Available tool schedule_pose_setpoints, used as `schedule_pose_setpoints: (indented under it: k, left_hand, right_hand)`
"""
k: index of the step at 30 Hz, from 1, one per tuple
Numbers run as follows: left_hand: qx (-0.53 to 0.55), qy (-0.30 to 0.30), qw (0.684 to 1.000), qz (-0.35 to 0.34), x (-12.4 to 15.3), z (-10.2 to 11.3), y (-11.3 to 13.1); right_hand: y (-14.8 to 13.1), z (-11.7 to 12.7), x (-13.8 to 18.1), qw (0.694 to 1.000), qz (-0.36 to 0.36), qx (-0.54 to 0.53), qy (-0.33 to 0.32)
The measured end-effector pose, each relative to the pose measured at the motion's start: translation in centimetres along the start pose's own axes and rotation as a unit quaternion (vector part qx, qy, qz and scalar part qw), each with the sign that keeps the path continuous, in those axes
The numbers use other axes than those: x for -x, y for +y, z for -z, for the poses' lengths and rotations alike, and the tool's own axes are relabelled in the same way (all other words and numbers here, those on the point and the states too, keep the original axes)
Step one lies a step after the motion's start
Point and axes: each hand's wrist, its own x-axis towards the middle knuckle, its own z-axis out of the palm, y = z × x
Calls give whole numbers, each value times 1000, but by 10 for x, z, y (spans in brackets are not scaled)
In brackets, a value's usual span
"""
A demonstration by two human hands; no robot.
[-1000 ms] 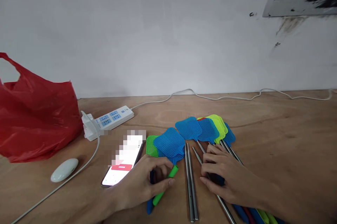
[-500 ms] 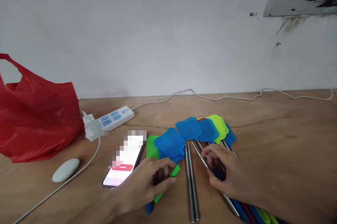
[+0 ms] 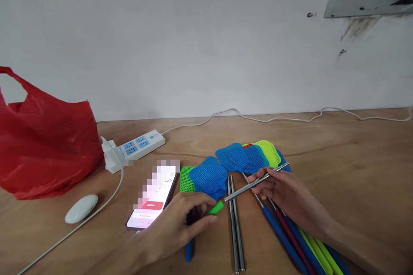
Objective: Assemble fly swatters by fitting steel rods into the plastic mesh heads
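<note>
My right hand (image 3: 284, 193) pinches a bare metal rod (image 3: 248, 187), lifted and lying crosswise over the wooden table (image 3: 348, 167). Under it lies a fan of fly swatters (image 3: 254, 159) with blue, red and yellow-green handles (image 3: 290, 240). My left hand (image 3: 180, 227) is closed on a green handle (image 3: 215, 208) beside a blue handle (image 3: 189, 251). Just beyond its fingers lie a blue swatter head (image 3: 209, 176) and a green head (image 3: 185, 179). Two more metal rods (image 3: 235, 227) lie side by side between my hands.
A lit phone (image 3: 151, 199) lies left of my left hand. Further left are a white mouse (image 3: 80, 208), a white power strip (image 3: 134, 148) with its cable, and a red plastic bag (image 3: 45, 141). A white wall rises behind the table.
My right hand has gone from lying flat on the swatter rods to lifting one metal rod off the table and turning it crosswise. My left hand stays closed on the green handle.
</note>
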Motion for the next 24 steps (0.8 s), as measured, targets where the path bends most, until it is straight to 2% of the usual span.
schedule_pose_setpoints:
  k: [4, 14, 20, 24]
  left_hand:
    - [2, 1, 1000, -11, 0, 0, -1]
    - [18, 14, 999, -43, -3, 4, 8]
    - [27, 25, 999, -31, -3, 5, 8]
    - [36, 19, 998, -48, -2, 4, 6]
  right_hand:
    - [-1, -3, 2, 999, -3, 21, -26]
    - [11, -1, 5, 996, 43, 73, -8]
    - [10, -2, 8, 978, 63, 201, -7]
    - [7, -6, 12, 961, 71, 269, -13]
